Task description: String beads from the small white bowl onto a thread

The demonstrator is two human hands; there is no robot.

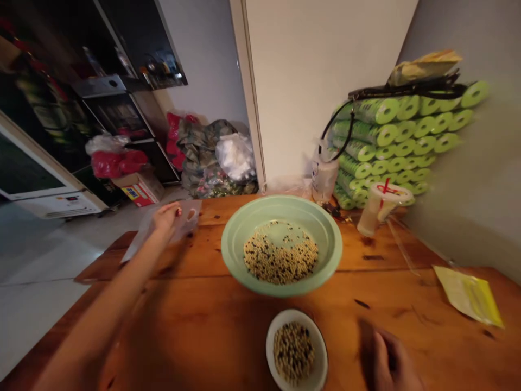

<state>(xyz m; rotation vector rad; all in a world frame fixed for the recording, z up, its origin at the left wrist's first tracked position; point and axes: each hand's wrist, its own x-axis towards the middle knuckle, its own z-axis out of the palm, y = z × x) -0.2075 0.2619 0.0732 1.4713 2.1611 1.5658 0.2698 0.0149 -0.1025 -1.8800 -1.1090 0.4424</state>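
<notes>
Head view, from the left: a white cabinet (57,203) stands on the floor, then red bags (118,164) on a carton (142,187). The left arm reaches across the near left of the wooden table (195,320), and the left hand (166,217) is over a clear bag (185,231) at the table's far left corner. Its fingers are curled, with a small dark reddish spot at the tips; I cannot tell whether they grasp the bag or only touch it. Behind the table, camouflage cloth (199,149) is heaped beside a white bundle (236,157).

Near the middle, a pale green basin (280,210) sits on the table, a layer of pale and dark grains (280,260) across its bottom, thicker toward the near side. Just in front of it, well apart from the left hand, a white bowl (320,353) holds more of the same mix (293,353).

Right of the basin stand a clear jug (324,176) and stacked green rolls (386,136). The right hand (393,364), blurred and cut by the bottom edge, is to the right of the bowl, fingers bent; whether it grasps anything I cannot tell. Farther back is a lidded cup (376,212), tilted in view, and at far right a yellow packet (468,296) lies flat.
</notes>
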